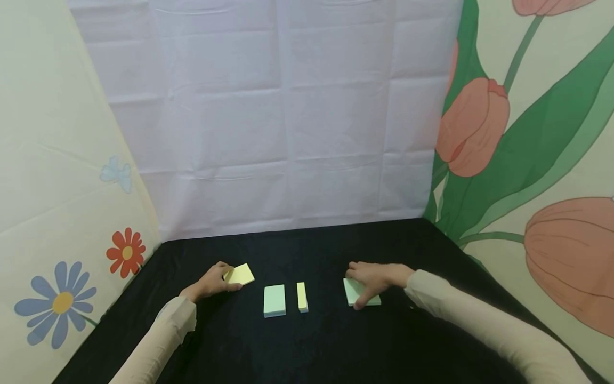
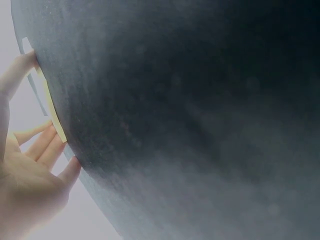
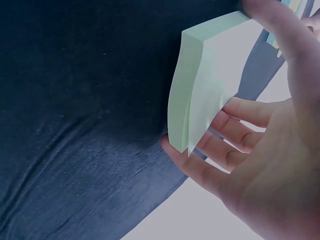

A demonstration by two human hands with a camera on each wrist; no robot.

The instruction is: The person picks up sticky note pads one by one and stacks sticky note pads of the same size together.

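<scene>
On the left, my left hand (image 1: 214, 281) spans a square yellow sticky note pad (image 1: 242, 274), thumb at the near edge and fingers at the far one. The left wrist view shows that yellow pad's edge (image 2: 52, 102) between thumb and fingers. My right hand (image 1: 374, 278) holds a pale green sticky note pad (image 1: 352, 290) across its width. In the right wrist view this thick green pad (image 3: 220, 65) lies between thumb and fingers, its top sheet slightly lifted at one corner. Whether either pad is off the cloth, I cannot tell.
Between the hands lie a light green rectangular note pad (image 1: 274, 300) and a narrow yellow note pad (image 1: 301, 296). Black cloth (image 1: 288, 352) covers the table. A white sheet (image 1: 288, 117) hangs behind, with flower-printed cloths (image 1: 53, 176) at both sides.
</scene>
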